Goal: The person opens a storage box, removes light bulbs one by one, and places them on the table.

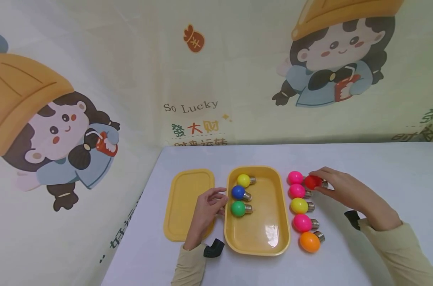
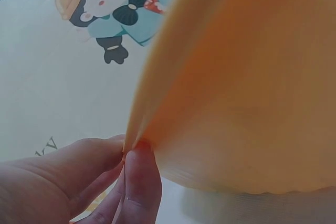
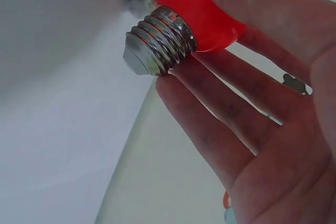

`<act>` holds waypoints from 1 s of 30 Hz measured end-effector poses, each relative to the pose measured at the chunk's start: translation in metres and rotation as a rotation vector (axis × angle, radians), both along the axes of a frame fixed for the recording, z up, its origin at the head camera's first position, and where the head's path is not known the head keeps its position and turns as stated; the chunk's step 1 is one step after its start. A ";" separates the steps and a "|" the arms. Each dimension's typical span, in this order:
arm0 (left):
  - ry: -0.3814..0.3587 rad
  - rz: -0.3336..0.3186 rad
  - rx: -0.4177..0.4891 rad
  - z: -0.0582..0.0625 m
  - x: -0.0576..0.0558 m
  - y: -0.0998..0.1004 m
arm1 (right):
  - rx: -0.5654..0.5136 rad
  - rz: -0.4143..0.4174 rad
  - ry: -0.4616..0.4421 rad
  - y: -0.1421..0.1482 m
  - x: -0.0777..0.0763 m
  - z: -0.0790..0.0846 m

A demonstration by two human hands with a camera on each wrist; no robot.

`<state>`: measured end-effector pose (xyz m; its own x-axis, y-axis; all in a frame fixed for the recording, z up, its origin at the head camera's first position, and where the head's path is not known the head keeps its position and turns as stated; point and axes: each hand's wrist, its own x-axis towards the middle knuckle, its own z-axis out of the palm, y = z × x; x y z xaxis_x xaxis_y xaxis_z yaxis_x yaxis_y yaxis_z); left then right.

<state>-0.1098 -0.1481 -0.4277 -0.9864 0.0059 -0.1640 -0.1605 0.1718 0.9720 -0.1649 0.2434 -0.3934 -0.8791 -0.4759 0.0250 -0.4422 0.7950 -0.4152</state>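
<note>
While L hand (image 1: pixel 208 203) pinches tray (image 1: pixel 270 198), bulb (image 1: pixel 312 182) (red) sits in R hand (image 1: pixel 346 191).

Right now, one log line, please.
left hand: pinches yellow tray at rim | right hand: holds red screw-base bulb | in tray: yellow bulb, blue bulb, green bulb

Sharp glare in the yellow tray (image 1: pixel 253 237); dimmer wrist views.

The left hand (image 1: pixel 206 206) pinches with its fingertips (image 2: pixel 143 158). The right arm (image 1: pixel 382 214) reaches out, and the right hand (image 1: pixel 346 190) holds on with its thumb (image 3: pixel 262 6) and fingers (image 3: pixel 210 129).
</note>
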 end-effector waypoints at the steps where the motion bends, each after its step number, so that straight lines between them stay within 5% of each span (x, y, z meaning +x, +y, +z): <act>1: -0.002 0.002 -0.001 0.000 0.000 0.000 | 0.000 -0.002 -0.004 0.001 -0.001 -0.001; 30: -0.002 0.010 0.004 0.000 0.000 0.001 | 0.059 -0.019 -0.068 0.007 -0.009 -0.018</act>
